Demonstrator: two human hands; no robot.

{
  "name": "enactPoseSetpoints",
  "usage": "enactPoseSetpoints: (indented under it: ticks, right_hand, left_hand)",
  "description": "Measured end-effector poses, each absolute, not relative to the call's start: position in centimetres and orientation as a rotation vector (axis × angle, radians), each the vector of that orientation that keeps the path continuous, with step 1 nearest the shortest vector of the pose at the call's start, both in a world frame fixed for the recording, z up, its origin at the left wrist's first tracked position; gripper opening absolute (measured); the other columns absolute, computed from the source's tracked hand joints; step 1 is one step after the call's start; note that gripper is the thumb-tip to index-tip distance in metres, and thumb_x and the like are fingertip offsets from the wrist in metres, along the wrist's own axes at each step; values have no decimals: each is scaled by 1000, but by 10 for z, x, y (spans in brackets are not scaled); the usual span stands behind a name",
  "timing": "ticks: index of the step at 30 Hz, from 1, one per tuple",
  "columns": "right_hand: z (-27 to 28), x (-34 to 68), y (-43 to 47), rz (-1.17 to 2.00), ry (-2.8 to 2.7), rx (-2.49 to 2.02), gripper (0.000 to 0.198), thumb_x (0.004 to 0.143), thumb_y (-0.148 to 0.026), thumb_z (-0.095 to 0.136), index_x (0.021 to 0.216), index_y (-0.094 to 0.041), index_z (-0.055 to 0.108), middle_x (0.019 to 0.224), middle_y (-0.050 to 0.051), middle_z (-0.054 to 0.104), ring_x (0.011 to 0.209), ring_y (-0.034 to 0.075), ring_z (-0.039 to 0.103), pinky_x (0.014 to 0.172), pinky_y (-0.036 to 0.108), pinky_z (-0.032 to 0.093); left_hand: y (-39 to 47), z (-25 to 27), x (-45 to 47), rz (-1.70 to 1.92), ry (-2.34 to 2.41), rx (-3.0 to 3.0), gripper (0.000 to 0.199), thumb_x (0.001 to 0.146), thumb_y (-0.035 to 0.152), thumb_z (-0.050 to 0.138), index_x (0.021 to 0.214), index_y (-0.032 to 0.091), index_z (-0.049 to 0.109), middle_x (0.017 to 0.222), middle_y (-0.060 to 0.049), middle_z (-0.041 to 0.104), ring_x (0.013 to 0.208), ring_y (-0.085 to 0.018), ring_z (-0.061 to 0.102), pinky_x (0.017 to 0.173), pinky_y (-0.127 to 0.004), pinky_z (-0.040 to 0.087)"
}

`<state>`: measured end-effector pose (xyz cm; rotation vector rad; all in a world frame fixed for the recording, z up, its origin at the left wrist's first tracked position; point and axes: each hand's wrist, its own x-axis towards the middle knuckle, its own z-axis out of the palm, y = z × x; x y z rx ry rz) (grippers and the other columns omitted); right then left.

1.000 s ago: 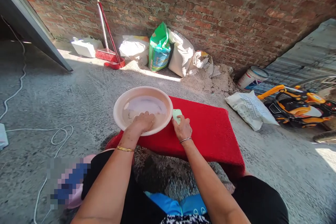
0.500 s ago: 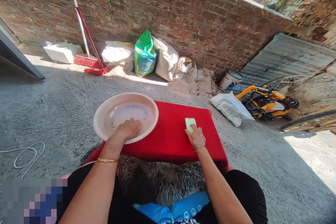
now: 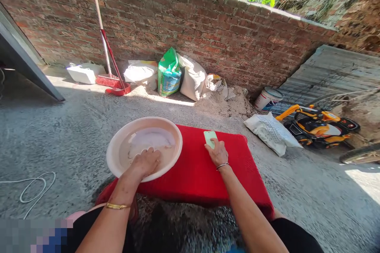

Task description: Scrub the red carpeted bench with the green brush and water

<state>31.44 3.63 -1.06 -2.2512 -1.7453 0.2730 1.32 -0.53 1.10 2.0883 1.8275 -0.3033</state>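
Observation:
My right hand (image 3: pixel 218 153) grips a flat, pale green rectangular piece (image 3: pixel 209 137) with rounded corners, thumb and fingers at its near end. The piece rests on a red cloth (image 3: pixel 196 170) spread over a low support in front of me; its underside is hidden. To the left, my left hand (image 3: pixel 147 162) reaches over the near rim of a pale pink basin (image 3: pixel 114 156) holding cloudy water. Its fingers are bent and slightly apart at the water, with nothing seen in them. The basin stands on the left part of the cloth.
Along the brick wall (image 3: pixel 142 19) stand a red broom and dustpan (image 3: pixel 111 81), a green bag (image 3: pixel 169 73), white sacks (image 3: pixel 192 79) and a bucket (image 3: pixel 268 99). A toy excavator (image 3: pixel 320 126) and a white sack (image 3: pixel 271 132) lie at the right. A white cable (image 3: pixel 38 193) loops on the floor.
The view has tilted up slightly. My right hand has slid the pale green piece leftward and toward the cloth's far edge. My left hand stays in the basin.

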Motion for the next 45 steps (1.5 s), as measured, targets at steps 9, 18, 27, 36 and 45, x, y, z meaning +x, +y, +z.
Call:
enactPoseSetpoints:
  ticks: [9,18,27,36,45]
  right_hand:
    - [-21,216,118,362,-2240,-1940,45,91,-57,49,128,-32,58,118,8,55,102,21,59,86,30,43]
    - [-21,392,123,323,-1681,-2457,45,88,-50,56,129,-31,59,126,11,55,109,24,58,89,35,42]
    - [-5,451,73,250,-1226,-2627,51,90,-48,51,132,-20,57,126,20,54,116,30,55,88,39,41]
    - [-15,243,46,462,-1958,-2093,46,91,-57,49,126,-30,60,112,7,55,96,20,61,81,28,43]
    - [-23,311,45,296,-1956,-2292,45,90,-53,53,130,-33,56,116,8,54,103,22,60,88,32,42]
  left_hand:
    - [-7,18,17,-331,1828,2084,31,92,27,37,116,23,57,121,-13,56,113,-31,55,90,-47,47]
    - [-6,18,16,-369,1823,2057,36,94,30,34,124,23,53,125,-13,54,116,-31,53,95,-48,45]
    - [-5,12,13,-330,1821,2099,36,93,30,37,124,23,54,125,-12,54,116,-30,54,93,-46,46]
    - [-4,13,13,-321,1821,2092,34,93,33,38,123,24,53,125,-11,54,117,-28,54,94,-45,46]
    - [1,4,11,-310,1819,2118,35,92,34,39,121,23,56,122,-13,55,115,-30,55,91,-47,47]
